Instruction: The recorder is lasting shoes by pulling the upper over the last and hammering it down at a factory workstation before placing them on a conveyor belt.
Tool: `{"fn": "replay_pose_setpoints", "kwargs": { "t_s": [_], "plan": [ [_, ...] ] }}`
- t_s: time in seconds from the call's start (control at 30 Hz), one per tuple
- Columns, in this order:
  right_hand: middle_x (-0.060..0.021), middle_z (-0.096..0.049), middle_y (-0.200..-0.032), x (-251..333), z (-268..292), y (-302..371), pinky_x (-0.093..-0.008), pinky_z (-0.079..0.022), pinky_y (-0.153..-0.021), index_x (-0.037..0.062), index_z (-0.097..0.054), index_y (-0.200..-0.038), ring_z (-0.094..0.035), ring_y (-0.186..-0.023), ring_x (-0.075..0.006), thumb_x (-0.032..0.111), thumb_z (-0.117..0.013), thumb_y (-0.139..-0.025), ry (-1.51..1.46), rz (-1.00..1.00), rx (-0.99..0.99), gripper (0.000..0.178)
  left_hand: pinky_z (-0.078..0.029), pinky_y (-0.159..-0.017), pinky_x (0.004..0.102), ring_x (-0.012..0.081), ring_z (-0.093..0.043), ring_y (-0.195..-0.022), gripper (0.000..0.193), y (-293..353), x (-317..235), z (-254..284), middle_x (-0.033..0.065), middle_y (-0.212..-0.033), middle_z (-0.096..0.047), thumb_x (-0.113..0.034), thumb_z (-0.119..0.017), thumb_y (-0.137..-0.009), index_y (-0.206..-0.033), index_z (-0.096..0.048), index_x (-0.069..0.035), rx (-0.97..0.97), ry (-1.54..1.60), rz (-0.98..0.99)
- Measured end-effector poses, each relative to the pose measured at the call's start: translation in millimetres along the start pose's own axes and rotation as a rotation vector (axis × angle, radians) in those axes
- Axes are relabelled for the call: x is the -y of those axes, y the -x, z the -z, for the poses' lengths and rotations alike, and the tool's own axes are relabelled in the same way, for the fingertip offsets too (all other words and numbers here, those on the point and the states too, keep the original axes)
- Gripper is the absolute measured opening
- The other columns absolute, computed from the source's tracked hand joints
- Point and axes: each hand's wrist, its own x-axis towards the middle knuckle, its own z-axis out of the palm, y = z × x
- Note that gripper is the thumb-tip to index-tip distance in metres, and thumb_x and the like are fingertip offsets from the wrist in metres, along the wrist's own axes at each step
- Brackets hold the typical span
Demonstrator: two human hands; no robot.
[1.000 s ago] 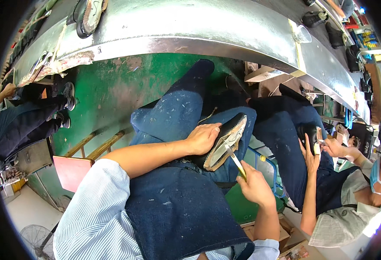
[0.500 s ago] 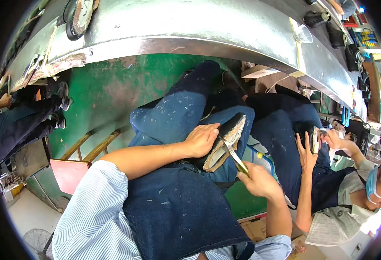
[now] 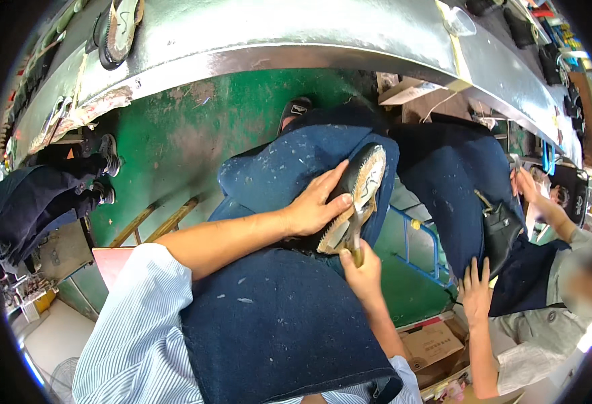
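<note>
A black shoe upper (image 3: pixel 370 161) lies sole side up across my thigh, its pale underside ringed by a pleated edge with a dark curved mark on it. My left hand (image 3: pixel 316 205) holds its left side, thumb across the edge and fingers along the black leather. In my closed right hand (image 3: pixel 363 266) is a metal hand tool with a yellowish handle (image 3: pixel 358 257). Its silver end (image 3: pixel 355 227) rests against the shoe's right rim near the lower half. The exact shape of that end is hard to make out.
Ahead runs a metal-topped workbench (image 3: pixel 275 34) with another shoe (image 3: pixel 121 34) at its left. To my right a co-worker's hand (image 3: pixel 476 289) lies near a black shoe (image 3: pixel 502 229) on their lap. A stool (image 3: pixel 113 262) stands left; a cardboard box (image 3: pixel 434 343) sits lower right.
The shoe has turned more upright and shifted up slightly. My right hand has drawn in left, with the tool now steeper. The co-worker's left hand has lowered away from the tool work.
</note>
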Motion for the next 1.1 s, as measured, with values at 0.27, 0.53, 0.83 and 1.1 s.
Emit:
{"fn": "replay_pose_setpoints", "kwargs": {
  "t_s": [0.27, 0.53, 0.83, 1.1],
  "plan": [
    [-0.0288, -0.061, -0.115, 44.6, 72.5, -31.0, -0.0429, -0.048, -0.092, -0.0088, -0.051, -0.129, -0.060, -0.106, -0.0438, 0.010, -0.060, -0.090, 0.262, 0.076, 0.175, 0.044, -0.033, -0.110, 0.0435, 0.0384, -0.044, -0.127, 0.076, -1.4, -12.8, -18.7, 0.0230, -0.138, -0.048, -0.026, -0.063, -0.090, -0.152, -0.025, -0.005, -0.166, -0.099, -0.002],
    [-0.0019, -0.064, -0.083, 4.6, 60.3, -55.2, -0.0243, -0.047, -0.061, -0.0004, -0.063, -0.106, -0.057, -0.069, -0.0080, 0.025, -0.062, -0.096, -0.404, -0.121, 0.362, 0.027, -0.041, -0.104, 0.0441, 0.0429, -0.050, -0.121, 0.068, -0.3, -21.2, -13.7, 0.0260, -0.141, -0.044, -0.017, -0.058, -0.091, -0.151, -0.029, -0.009, -0.142, -0.166, -0.164],
    [-0.0153, -0.065, -0.093, -10.1, 79.1, -64.0, -0.0261, -0.053, -0.048, -0.0096, -0.054, -0.119, -0.067, -0.080, -0.0258, 0.020, -0.065, -0.092, -0.910, -0.437, 0.689, 0.042, -0.053, -0.085, 0.0498, 0.0462, -0.063, -0.096, 0.050, -8.0, -31.4, -3.1, 0.0280, -0.133, -0.049, -0.019, -0.052, -0.093, -0.142, -0.045, -0.024, -0.038, -0.439, -0.027],
    [-0.0096, -0.066, -0.081, 56.5, 82.1, -102.6, -0.0287, -0.048, -0.057, -0.0037, -0.061, -0.099, -0.062, -0.065, -0.0163, 0.034, -0.041, -0.104, 0.245, -0.013, 0.399, 0.043, -0.054, -0.082, 0.0502, 0.0479, -0.063, -0.093, 0.050, -9.6, -27.9, 2.1, 0.0301, -0.133, -0.046, -0.018, -0.053, -0.093, -0.141, -0.045, -0.028, 0.045, -0.520, -0.043]
  ]
}}
